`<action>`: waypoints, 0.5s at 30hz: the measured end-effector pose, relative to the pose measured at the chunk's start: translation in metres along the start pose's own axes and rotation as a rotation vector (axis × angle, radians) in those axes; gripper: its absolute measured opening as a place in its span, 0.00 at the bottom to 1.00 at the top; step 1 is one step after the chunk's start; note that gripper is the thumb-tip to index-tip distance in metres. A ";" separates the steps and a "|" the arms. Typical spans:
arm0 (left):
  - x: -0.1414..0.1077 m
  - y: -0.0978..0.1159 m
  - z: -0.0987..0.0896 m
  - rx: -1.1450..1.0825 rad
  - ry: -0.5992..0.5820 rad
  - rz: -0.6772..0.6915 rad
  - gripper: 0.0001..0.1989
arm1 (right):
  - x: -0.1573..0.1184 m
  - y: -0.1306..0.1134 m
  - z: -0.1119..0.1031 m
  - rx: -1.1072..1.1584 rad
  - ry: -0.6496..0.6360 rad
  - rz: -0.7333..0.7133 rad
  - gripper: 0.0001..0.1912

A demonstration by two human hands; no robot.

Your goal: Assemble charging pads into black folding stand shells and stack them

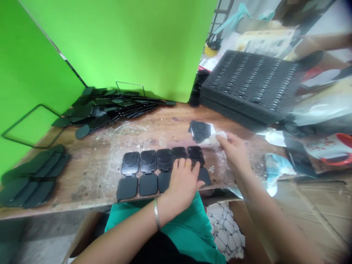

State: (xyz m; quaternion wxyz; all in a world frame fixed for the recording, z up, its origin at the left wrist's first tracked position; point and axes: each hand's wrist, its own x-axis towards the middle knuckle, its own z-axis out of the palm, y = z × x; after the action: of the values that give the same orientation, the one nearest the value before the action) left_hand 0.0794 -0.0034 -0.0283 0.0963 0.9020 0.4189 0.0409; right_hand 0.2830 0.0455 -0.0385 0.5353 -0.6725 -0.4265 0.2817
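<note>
A row of several black hinged plates [147, 161] lies unfolded near the table's front edge, each with a ridged upper half and a smooth lower half. My left hand [183, 183] rests over the right end of this row, fingers spread, and covers parts of the plates there. Between thumb and fingertips, my right hand [233, 148] pinches a crumpled white cloth or tissue [216, 139]; which it is I cannot tell. Just beyond that white piece sits a small pile of black cards with ring outlines [199, 131].
Black flat parts [110, 106] are heaped at the back left, and stacked black plates [35, 176] lie at the front left. Green panels [123, 44] wall the back. A slotted black foam block [247, 88] stands at the back right, with a red-and-white mug [327, 148] nearer.
</note>
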 end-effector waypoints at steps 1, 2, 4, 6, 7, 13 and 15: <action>-0.003 -0.002 -0.002 -0.018 0.009 -0.008 0.30 | -0.001 0.001 0.001 0.059 -0.004 0.036 0.15; -0.007 -0.005 -0.004 -0.030 0.020 -0.021 0.30 | -0.002 0.002 0.002 0.103 -0.016 0.057 0.16; -0.016 -0.012 -0.008 -0.028 0.046 -0.061 0.29 | -0.005 0.003 0.009 0.138 -0.044 0.067 0.17; -0.024 -0.019 -0.011 -0.005 0.061 -0.111 0.26 | -0.009 0.002 0.018 0.142 -0.072 0.064 0.17; -0.028 -0.023 -0.011 0.005 0.058 -0.131 0.25 | -0.011 0.002 0.024 0.144 -0.086 0.061 0.17; -0.036 -0.033 -0.011 0.039 0.022 -0.168 0.25 | -0.014 -0.004 0.052 0.113 -0.156 0.029 0.18; -0.036 -0.033 -0.010 0.049 0.025 -0.162 0.25 | -0.013 -0.005 0.058 0.093 -0.171 0.016 0.18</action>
State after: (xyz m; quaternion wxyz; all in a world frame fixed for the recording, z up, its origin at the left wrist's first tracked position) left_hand 0.0300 -0.0090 -0.0248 0.0717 0.8667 0.4924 0.0339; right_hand 0.2273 0.0618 -0.0507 0.5253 -0.6239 -0.4519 0.3615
